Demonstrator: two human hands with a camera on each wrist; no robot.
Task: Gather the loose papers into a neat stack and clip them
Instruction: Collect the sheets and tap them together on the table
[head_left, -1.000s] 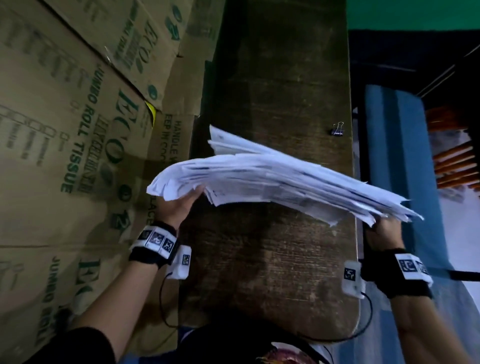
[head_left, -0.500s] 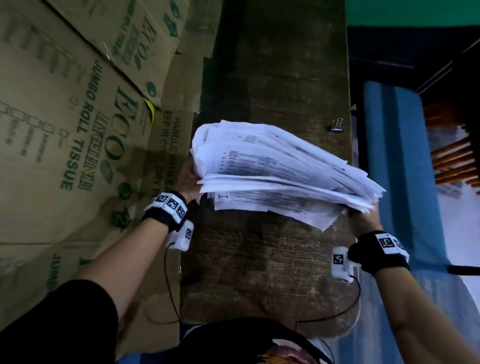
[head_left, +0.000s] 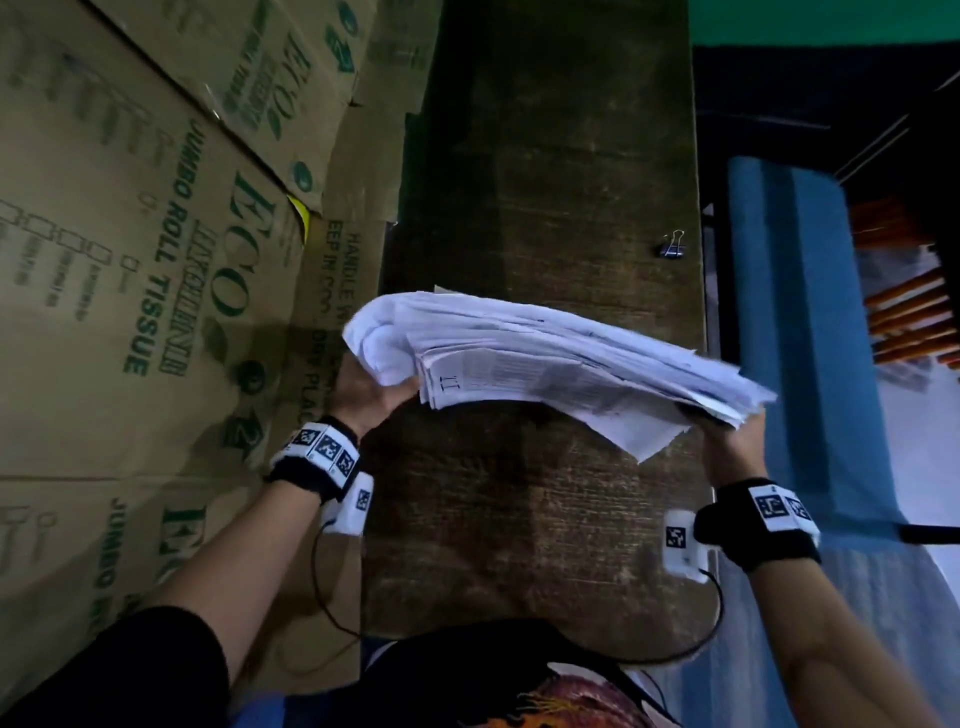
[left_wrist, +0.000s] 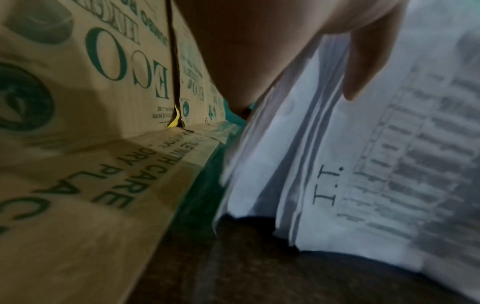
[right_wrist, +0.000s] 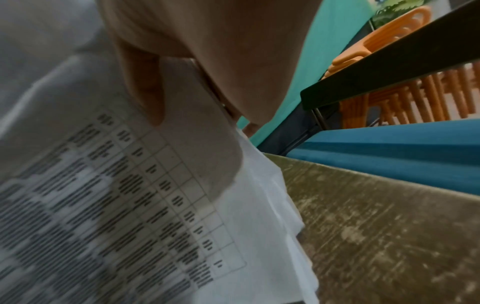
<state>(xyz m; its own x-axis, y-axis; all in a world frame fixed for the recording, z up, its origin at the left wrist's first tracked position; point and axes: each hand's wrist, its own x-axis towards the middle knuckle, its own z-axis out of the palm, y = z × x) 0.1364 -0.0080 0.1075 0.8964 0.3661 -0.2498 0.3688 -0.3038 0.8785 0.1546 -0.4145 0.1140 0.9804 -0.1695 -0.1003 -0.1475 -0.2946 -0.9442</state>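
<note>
A thick bundle of printed white papers (head_left: 545, 358) hangs in the air above the dark wooden table (head_left: 519, 519), its sheets uneven at the edges. My left hand (head_left: 371, 387) grips its left end, thumb (left_wrist: 363, 67) on the printed underside (left_wrist: 389, 164). My right hand (head_left: 727, 441) grips the right end from below, with the thumb (right_wrist: 145, 86) laid on the printed sheet (right_wrist: 116, 205). A black binder clip (head_left: 672, 247) lies on the table near its right edge, beyond the papers.
Flattened cardboard boxes (head_left: 156, 260) with green print stand along the table's left side. A blue bench (head_left: 800, 338) runs along the right, with orange chairs (head_left: 914, 312) behind it. Wrist-camera cables hang at the near table edge.
Over the last second both hands swung the bundle up and back toward level. It now sits lower and nearer me, and my right hand has moved right toward the table edge.
</note>
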